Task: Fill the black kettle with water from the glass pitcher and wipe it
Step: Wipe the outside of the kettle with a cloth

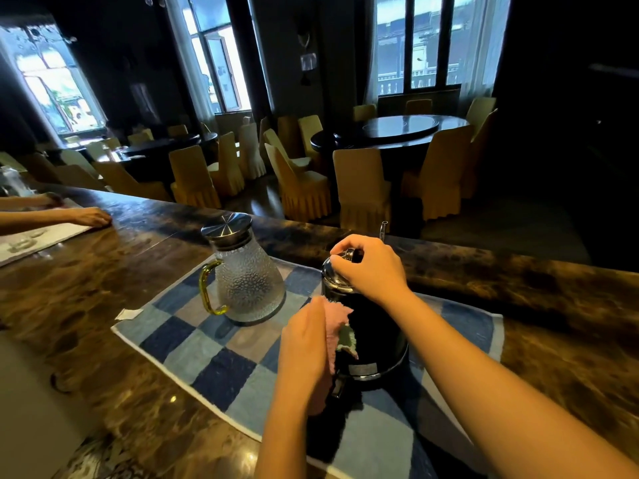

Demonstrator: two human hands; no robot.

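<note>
The black kettle (375,335) stands upright on a blue checked cloth mat (214,357) on the dark marble counter. My right hand (371,267) grips the knob on the kettle's shiny metal lid. My left hand (306,344) holds a pink rag (337,321) against the kettle's left side. The dimpled glass pitcher (247,281), with a yellow handle and a steel lid on, sits on the mat just left of the kettle, apart from both hands.
Another person's hands (88,216) rest on a white mat at the counter's far left. A small paper scrap (128,314) lies beside the checked mat. A glass rod (383,229) stands behind the kettle. Beyond the counter (553,305) are chairs and round tables.
</note>
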